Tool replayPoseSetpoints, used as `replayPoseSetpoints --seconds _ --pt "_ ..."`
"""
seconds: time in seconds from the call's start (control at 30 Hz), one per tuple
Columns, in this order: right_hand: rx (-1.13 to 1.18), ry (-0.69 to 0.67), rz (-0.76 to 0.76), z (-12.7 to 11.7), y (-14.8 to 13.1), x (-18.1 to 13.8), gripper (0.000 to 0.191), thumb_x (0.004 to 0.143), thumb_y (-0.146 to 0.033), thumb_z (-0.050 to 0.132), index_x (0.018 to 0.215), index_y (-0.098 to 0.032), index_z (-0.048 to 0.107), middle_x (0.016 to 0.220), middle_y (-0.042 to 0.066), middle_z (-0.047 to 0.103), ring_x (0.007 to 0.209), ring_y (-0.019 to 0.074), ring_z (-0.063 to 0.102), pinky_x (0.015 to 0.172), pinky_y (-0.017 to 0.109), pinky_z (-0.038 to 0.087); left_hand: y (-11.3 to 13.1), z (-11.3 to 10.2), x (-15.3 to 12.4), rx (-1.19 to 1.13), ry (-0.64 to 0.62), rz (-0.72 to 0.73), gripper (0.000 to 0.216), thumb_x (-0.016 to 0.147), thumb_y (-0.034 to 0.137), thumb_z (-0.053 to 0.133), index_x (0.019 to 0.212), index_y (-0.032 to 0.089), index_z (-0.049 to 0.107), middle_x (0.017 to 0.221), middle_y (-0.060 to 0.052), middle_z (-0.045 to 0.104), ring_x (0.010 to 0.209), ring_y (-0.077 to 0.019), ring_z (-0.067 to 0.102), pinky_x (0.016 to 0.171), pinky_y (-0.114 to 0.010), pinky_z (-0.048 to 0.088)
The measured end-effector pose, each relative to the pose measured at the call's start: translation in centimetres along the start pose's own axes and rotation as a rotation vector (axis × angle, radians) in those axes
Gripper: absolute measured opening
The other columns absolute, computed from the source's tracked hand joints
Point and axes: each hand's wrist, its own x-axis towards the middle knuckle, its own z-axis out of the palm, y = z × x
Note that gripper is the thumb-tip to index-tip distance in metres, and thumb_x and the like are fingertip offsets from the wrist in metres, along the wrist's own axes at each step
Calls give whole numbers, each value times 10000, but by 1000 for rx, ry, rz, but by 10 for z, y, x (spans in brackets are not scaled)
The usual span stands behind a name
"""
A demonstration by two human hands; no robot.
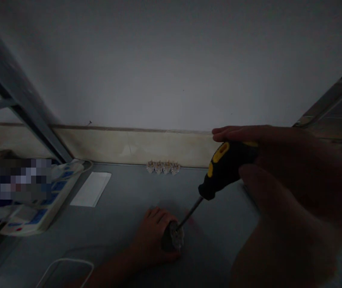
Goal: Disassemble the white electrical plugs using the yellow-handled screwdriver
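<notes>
My right hand is wrapped round the black and yellow handle of a screwdriver, close to the camera. Its thin metal shaft slopes down to the left and its tip meets a small round part with a pale, faceted face. My left hand grips that part from the left and holds it down on the grey table. The light is dim, so the part's details are hard to make out.
A row of small clear pieces stands at the table's back edge by the wall. A white paper slip and a white and blue power strip lie at the left. Metal frame bars rise at both sides.
</notes>
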Motion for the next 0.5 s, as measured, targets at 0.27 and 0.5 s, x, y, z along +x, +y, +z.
replayPoseSetpoints --seconds 0.27,0.5 --pt "119 -25 37 2 8 4 347 759 -92 737 1047 -282 700 974 6 650 849 165 645 757 323 574 1 -1 -1 17 11 24 598 618 423 834 1139 244 602 1165 -44 676 1062 -300 607 953 -454 454" --pt "169 -1 51 1 3 4 278 793 -144 670 1041 -253 732 1045 41 685 947 220 657 681 327 515 2 -1 -1 4 5 7 586 604 413 831 1120 252 604 1158 -34 679 1067 -307 607 955 -453 449"
